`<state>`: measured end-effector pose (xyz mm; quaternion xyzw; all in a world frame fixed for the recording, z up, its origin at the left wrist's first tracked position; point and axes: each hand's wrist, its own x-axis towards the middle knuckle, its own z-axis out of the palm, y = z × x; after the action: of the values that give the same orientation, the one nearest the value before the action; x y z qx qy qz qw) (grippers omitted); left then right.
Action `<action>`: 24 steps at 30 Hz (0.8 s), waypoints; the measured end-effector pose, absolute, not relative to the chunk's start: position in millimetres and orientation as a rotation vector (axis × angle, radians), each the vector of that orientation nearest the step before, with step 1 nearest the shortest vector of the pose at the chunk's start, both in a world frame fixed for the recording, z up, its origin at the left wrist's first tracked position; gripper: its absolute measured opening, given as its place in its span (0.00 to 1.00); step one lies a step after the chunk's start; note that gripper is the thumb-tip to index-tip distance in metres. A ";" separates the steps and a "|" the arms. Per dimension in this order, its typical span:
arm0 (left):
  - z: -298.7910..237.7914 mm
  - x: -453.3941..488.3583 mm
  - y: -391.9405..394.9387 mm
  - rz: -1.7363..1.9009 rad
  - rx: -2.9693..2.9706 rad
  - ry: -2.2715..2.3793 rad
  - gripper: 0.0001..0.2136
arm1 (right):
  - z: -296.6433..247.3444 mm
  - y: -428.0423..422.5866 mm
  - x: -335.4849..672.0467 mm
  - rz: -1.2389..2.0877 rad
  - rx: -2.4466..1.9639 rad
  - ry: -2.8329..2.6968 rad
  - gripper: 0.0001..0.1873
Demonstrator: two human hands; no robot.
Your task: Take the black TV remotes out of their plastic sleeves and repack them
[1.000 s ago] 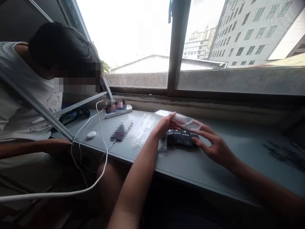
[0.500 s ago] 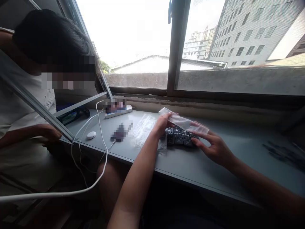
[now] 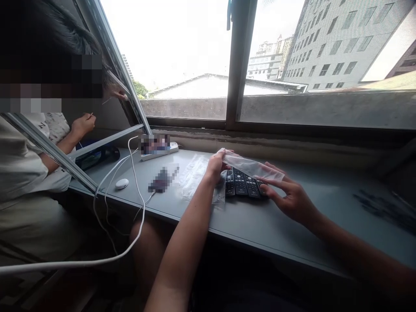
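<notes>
A long clear plastic sleeve (image 3: pixel 253 165) stretches between my two hands above the desk. My left hand (image 3: pixel 217 164) is closed on its left end, the fingertips partly hidden by the plastic. At the other end, my right hand (image 3: pixel 290 197) has its fingers about the sleeve, some showing above it and one below. Its thumb is spread away, close to the lower end of the rightmost remote control. Several black remote controls (image 3: pixel 240 184) lie side by side under the sleeve, which covers their upper parts. Beside my left forearm lies a pile of clear plastic bags (image 3: pixel 195 177).
On the grey desk (image 3: pixel 312 242) are a blurred-out phone-like object (image 3: pixel 162 181) on a cable, a round white object (image 3: pixel 122 183) and a white power strip (image 3: pixel 159 151). White cables (image 3: pixel 141 203) loop over the left edge. A metal frame (image 3: pixel 107 141) separates a seated person (image 3: pixel 29 151).
My hands and the sleeve stay nearly in place, while the view shifts slightly. The person at left has leaned back and raised their hands.
</notes>
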<state>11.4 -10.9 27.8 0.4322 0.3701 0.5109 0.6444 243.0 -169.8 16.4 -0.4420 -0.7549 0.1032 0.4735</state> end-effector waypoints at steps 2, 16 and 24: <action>27.4 11.0 -10.5 1.165 0.987 0.835 0.19 | 16.9 -170.0 242.8 0.254 -1.077 -1.845 0.16; 27.4 9.8 -8.5 1.094 0.891 0.620 0.21 | 12.9 -169.6 245.3 0.240 -1.044 -1.895 0.22; 24.8 15.3 -18.7 0.807 1.025 0.476 0.22 | 8.7 -167.7 247.0 0.256 -1.036 -1.959 0.33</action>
<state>15.3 -18.7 24.8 0.4723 0.2196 0.3717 0.7685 247.0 -167.7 8.7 -0.4172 -0.7887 0.1032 0.4397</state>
